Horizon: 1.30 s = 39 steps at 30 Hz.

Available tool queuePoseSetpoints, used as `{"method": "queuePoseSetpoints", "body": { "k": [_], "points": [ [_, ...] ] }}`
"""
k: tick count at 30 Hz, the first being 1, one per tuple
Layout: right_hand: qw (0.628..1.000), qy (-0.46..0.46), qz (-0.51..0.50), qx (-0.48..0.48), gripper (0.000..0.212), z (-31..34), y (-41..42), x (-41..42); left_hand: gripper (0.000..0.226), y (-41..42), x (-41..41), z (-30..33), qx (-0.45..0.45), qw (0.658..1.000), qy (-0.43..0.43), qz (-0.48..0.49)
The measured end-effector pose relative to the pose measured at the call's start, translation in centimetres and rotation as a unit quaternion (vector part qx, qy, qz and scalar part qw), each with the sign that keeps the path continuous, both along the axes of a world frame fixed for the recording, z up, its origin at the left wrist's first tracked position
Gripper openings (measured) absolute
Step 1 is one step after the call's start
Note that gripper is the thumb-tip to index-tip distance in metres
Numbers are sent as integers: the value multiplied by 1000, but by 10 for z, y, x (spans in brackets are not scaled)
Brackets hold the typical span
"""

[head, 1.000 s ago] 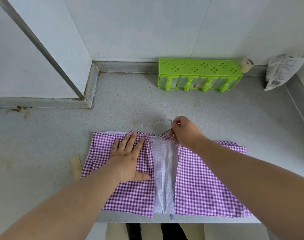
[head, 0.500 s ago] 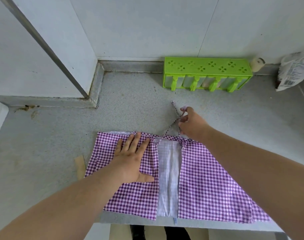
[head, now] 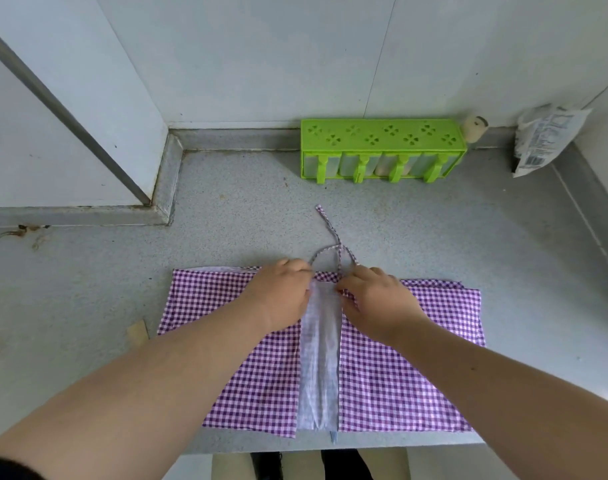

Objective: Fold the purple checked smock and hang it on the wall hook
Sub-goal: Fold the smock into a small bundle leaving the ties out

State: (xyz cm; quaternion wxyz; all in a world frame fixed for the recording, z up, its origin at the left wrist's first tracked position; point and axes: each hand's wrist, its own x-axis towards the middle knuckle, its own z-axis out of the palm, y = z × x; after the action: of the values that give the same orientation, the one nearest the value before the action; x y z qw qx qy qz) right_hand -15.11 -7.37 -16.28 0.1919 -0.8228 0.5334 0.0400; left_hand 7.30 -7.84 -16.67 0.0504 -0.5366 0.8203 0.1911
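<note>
The purple checked smock (head: 392, 382) lies flat on the grey counter (head: 88, 323), both sides folded inward so a pale strip of its inner side (head: 319, 358) shows down the middle. Its thin checked ties (head: 332, 237) stretch away from the top edge toward the wall. My left hand (head: 281, 296) grips the top edge of the left flap. My right hand (head: 375, 299) pinches the top edge of the right flap beside the strip. No wall hook is in view.
A green plastic rack (head: 382, 147) stands against the back wall. A small cream object (head: 473, 128) and a white packet (head: 544, 136) sit at the back right. A wall corner (head: 164, 174) juts in at the left. The counter's front edge (head: 330, 445) runs just below the smock.
My right hand let go of the ties and came back to the smock's top edge. My left hand slid from lying flat on the left flap to gripping its top edge by the strip.
</note>
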Motion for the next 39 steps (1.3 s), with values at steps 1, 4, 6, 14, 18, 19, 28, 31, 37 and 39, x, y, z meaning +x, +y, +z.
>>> {"method": "queuePoseSetpoints", "body": {
  "k": [1, 4, 6, 14, 18, 19, 28, 31, 37, 39],
  "points": [
    [1000, 0, -9, 13, 40, -1, 2, -2, 49, 0, 2, 0, 9, 1000, 2, 23],
    [999, 8, -11, 40, 56, -5, 9, -5, 62, 1, 7, 3, 41, 998, -15, 50],
    [998, 2, -20, 53, 66, -7, 14, -6, 70, 2, 6, 5, 57, 997, -43, 34],
    [987, -58, -111, 101, 85, -14, 14, -5, 86, -2, -3, 0, 125, 974, -113, 149],
    [982, -55, -132, 122, 93, -10, 9, 2, 87, -10, -8, 6, 132, 967, -85, 199],
    [980, -59, -137, 128, 95, -9, 7, 2, 84, -10, -9, 9, 115, 972, -71, 191],
    [999, 10, -37, 32, 60, -13, 16, -1, 64, -6, -7, 11, 38, 990, -86, -108],
    [996, 12, -63, 57, 68, -16, 12, -1, 71, -14, -11, 10, 72, 993, -87, -17],
    [985, -32, -126, 115, 92, -14, 1, 4, 83, -42, -9, 18, 127, 973, -75, 178],
    [982, -40, -135, 125, 97, -14, -3, 3, 87, -50, -5, 21, 145, 959, -63, 234]
  ]
}}
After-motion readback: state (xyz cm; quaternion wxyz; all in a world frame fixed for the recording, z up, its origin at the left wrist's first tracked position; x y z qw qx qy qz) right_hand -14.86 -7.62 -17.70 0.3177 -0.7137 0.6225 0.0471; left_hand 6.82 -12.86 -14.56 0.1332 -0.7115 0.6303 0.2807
